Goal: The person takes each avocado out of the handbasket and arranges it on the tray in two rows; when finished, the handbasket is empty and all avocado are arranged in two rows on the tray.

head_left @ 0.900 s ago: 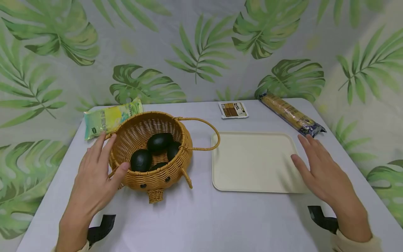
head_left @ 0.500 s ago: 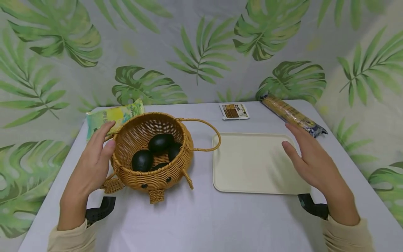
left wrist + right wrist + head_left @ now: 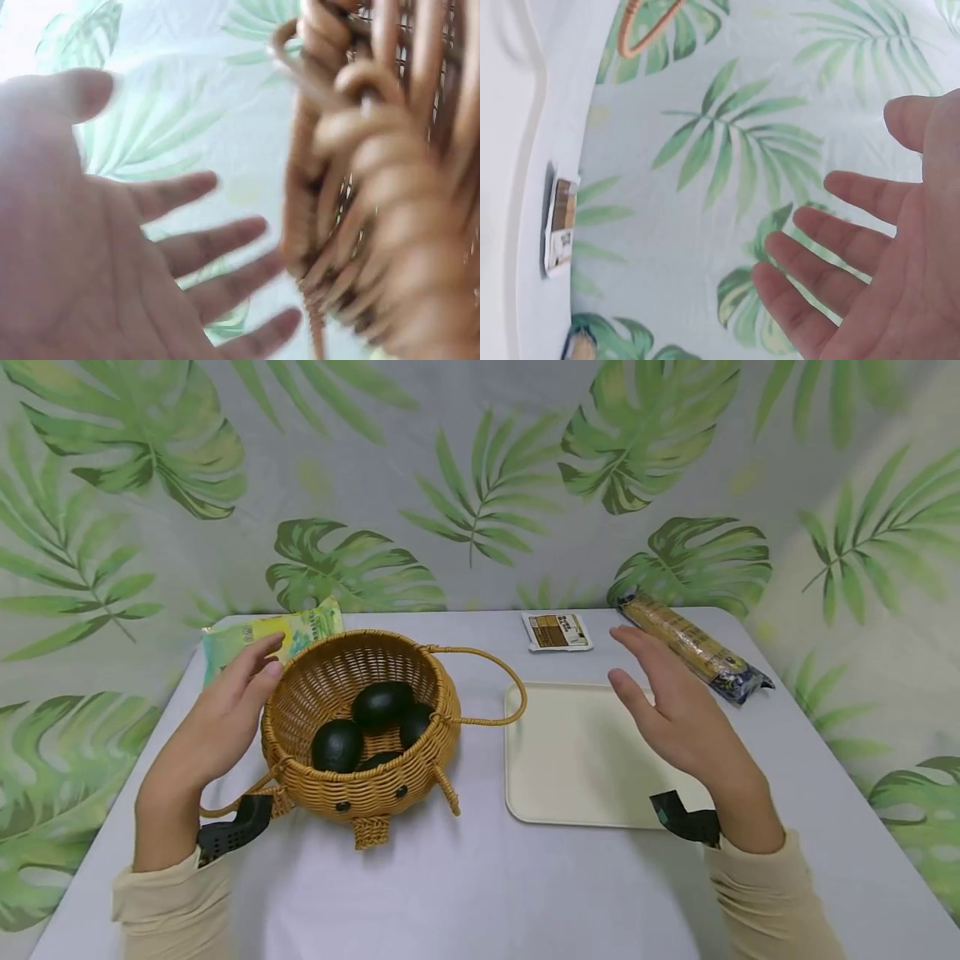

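A woven wicker basket (image 3: 420, 752) shaped like a pig stands left of centre and holds several dark oval fruits (image 3: 381, 703). My left hand (image 3: 225, 710) is raised beside the basket's left rim with straight fingers and holds nothing; in the left wrist view the left hand (image 3: 142, 247) is spread next to the blurred basket wall (image 3: 390, 225). A cream tray (image 3: 570, 760) lies right of the basket. My right hand (image 3: 667, 710) hovers open above the tray, and the right wrist view shows the right hand (image 3: 855, 277) spread in the air.
A green-yellow packet (image 3: 300, 628) lies behind the basket. A small brown-and-white packet (image 3: 557, 632) and a long yellow wrapped pack (image 3: 693, 647) lie at the table's far edge. A leaf-print cloth backs the table (image 3: 465, 893).
Both hands have lifted off the table. The left hand rose along the basket's left side; the right hand moved left and up from the tray's right edge to above the tray.
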Demonstrator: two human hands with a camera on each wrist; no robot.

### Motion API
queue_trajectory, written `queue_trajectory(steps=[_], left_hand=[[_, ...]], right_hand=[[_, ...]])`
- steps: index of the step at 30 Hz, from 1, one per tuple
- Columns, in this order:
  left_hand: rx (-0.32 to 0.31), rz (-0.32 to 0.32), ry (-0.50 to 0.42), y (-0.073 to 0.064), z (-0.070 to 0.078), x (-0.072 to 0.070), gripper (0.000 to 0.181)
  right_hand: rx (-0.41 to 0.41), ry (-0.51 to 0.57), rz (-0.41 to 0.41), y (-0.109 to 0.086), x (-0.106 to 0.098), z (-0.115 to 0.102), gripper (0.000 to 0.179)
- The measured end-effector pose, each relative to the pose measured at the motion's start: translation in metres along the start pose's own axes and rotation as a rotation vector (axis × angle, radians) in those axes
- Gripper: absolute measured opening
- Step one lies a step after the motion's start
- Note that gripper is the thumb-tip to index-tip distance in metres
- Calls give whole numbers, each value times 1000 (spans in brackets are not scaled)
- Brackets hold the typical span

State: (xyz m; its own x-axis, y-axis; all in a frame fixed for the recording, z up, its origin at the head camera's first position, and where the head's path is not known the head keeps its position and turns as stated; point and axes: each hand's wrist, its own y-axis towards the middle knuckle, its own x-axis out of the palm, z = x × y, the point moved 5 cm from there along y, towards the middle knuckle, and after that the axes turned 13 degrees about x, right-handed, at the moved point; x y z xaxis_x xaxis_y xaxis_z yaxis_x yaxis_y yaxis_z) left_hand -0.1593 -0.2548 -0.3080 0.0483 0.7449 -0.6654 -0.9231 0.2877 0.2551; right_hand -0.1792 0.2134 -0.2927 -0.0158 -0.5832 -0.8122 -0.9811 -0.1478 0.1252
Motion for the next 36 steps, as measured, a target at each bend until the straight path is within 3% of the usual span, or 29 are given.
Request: queue_trajectory(steps=[5, 10, 19, 22, 26, 33, 36], left_hand=[[-31, -49, 43, 6, -5, 10, 67], [-39, -27, 102, 4, -8, 14, 73], [103, 47, 74, 9, -22, 26, 65], [89, 36, 60, 6, -27, 25, 72], [21, 1, 71, -1, -31, 22, 89], [99, 16, 101, 0, -29, 26, 94], [69, 5, 119, 2, -29, 28, 97]], right_hand=[[-19, -15, -17, 11, 14, -15, 57], [-70, 4, -38, 19, 30, -31, 56], [-163, 74, -68, 28, 63, -59, 53], [-181, 76, -96, 30, 71, -68, 53], [-212, 73, -132, 32, 78, -81, 53], [-266, 29, -167, 35, 86, -96, 54], [-290, 1, -168, 35, 87, -104, 54]])
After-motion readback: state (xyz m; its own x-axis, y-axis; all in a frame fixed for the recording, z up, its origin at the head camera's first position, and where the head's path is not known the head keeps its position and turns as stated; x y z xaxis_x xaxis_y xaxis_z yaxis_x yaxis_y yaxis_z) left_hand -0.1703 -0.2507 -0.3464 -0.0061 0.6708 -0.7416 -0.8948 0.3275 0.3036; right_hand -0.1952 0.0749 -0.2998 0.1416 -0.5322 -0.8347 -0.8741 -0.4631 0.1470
